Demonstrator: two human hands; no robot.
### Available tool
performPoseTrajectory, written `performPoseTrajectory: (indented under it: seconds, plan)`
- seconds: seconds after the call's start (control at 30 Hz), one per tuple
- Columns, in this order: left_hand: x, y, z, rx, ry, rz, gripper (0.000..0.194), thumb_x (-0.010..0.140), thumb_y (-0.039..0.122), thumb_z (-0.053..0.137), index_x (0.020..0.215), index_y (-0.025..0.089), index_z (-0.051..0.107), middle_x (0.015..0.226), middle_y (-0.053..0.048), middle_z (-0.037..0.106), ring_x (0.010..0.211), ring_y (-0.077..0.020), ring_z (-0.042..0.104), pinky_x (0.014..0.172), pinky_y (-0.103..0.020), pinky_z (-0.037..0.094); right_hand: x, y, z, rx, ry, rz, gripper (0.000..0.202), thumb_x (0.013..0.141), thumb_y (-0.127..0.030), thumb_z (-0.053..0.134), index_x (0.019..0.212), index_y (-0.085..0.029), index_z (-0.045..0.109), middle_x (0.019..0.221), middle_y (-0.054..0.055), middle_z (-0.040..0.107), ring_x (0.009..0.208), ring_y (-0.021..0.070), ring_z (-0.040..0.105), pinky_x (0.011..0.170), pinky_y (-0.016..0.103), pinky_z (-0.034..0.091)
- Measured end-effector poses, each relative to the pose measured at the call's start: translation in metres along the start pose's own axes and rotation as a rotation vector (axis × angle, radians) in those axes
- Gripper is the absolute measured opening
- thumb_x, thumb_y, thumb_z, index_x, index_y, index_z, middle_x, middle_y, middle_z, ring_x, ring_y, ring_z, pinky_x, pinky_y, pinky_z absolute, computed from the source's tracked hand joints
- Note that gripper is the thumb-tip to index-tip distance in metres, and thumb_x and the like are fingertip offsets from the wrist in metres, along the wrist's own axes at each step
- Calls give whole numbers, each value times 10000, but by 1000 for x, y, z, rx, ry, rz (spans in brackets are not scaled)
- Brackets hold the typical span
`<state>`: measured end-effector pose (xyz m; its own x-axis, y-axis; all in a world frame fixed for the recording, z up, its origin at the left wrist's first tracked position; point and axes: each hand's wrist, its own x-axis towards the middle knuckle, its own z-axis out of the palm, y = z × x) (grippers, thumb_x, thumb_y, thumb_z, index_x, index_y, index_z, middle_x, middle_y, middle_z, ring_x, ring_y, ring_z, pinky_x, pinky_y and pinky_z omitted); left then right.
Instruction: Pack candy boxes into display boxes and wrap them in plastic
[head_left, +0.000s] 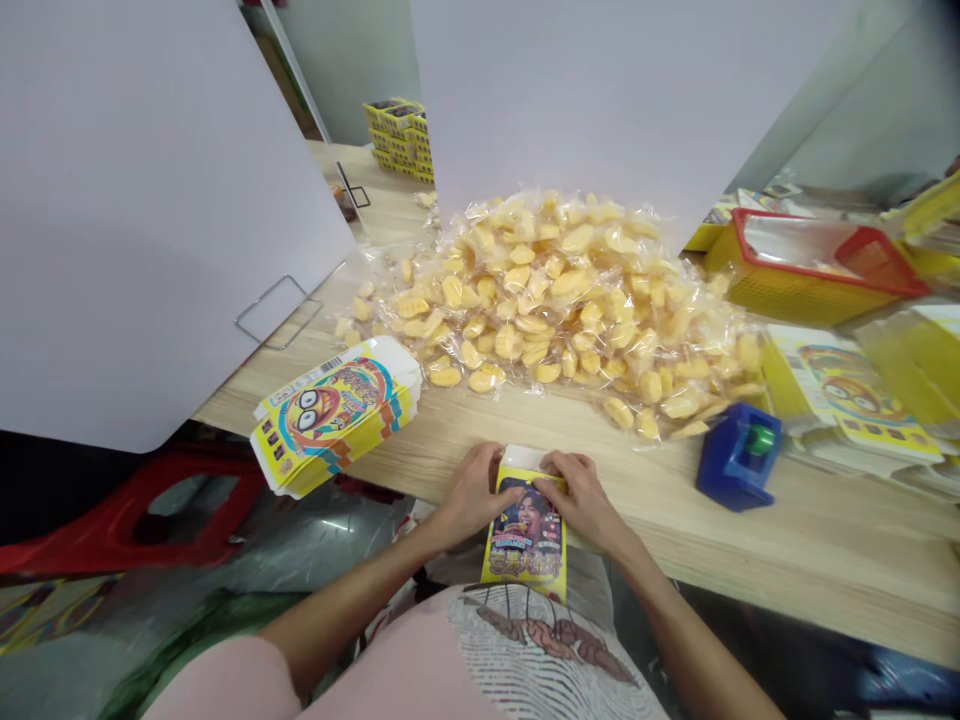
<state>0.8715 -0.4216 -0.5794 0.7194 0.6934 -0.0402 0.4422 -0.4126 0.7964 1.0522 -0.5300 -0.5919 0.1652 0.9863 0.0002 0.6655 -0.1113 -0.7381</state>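
Note:
A yellow printed box [527, 535] with a white top flap lies at the table's front edge, close to my body. My left hand [476, 492] grips its upper left side, thumb on the printed face. My right hand [581, 495] holds the upper right side in the same way, its thumb also on the front. Beyond the hands spreads a large heap of clear-wrapped yellow pieces [555, 300]. Left of the hands lies a stack of flat yellow cartons [337, 410] with a cartoon face. A blue tape dispenser [739, 458] stands to the right.
A yellow basket with a red rim [817, 265] stands at the back right, with more cartons [855, 390] in front of it. White panels [150, 200] rise at the left and behind the heap. Stacked yellow boxes [401, 140] sit farther back. A red stool [172, 505] is at lower left.

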Motion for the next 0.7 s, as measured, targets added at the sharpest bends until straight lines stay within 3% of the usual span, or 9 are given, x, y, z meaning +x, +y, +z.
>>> performPoseTrajectory:
  seconds: [0.07, 0.2, 0.3, 0.4, 0.5, 0.63, 0.7]
  plan:
    - [-12, 2, 1, -32, -20, -27, 425, 780, 289, 692, 1150, 167, 522, 1098, -82, 580, 1046, -240, 529, 924, -399, 435, -2, -1, 2, 6, -3, -6, 135, 933, -296, 555, 1048, -236, 593, 928, 22, 648, 937, 203, 576, 949, 412, 319]
    - [-21, 8, 3, -184, -44, -28, 433, 784, 233, 670, 1177, 171, 498, 1123, -89, 560, 1034, -233, 543, 901, -394, 458, -3, -12, 6, -84, 23, -58, 74, 921, -288, 558, 908, -231, 604, 932, 34, 644, 950, 223, 574, 959, 444, 302]
    - [-22, 8, 6, -405, -43, -73, 472, 772, 221, 678, 1199, 189, 479, 1133, -89, 552, 961, -210, 572, 808, -351, 502, -4, -25, 5, -125, 96, -95, 56, 919, -231, 535, 953, -211, 575, 918, 49, 655, 899, 225, 587, 1004, 480, 292]
    - [-25, 7, 11, -531, -20, -82, 500, 751, 212, 705, 1201, 201, 489, 1159, -88, 527, 934, -195, 580, 768, -324, 516, -6, -37, -2, -65, 89, -146, 141, 940, -229, 492, 1034, -218, 596, 987, 78, 649, 937, 233, 578, 928, 422, 391]
    - [-29, 11, 16, -608, -17, -35, 511, 729, 189, 727, 1198, 206, 525, 1221, -88, 459, 931, -176, 588, 788, -318, 520, -6, -41, -10, 10, 8, -155, 168, 945, -257, 483, 996, -223, 640, 964, 76, 645, 921, 226, 575, 807, 353, 447]
    - [-29, 18, 14, -731, -120, -13, 491, 713, 202, 758, 1165, 194, 566, 1251, -92, 442, 928, -167, 601, 784, -297, 515, -9, -36, -17, 61, -143, -133, 188, 943, -293, 502, 864, -224, 659, 812, 23, 669, 780, 195, 598, 768, 339, 452]
    - [-27, 18, 10, -772, -178, -49, 444, 719, 220, 765, 1114, 175, 569, 1131, -76, 539, 884, -158, 602, 761, -279, 502, -17, -30, -17, 129, -29, -96, 140, 924, -311, 541, 928, -230, 654, 891, 29, 688, 844, 206, 617, 822, 363, 462]
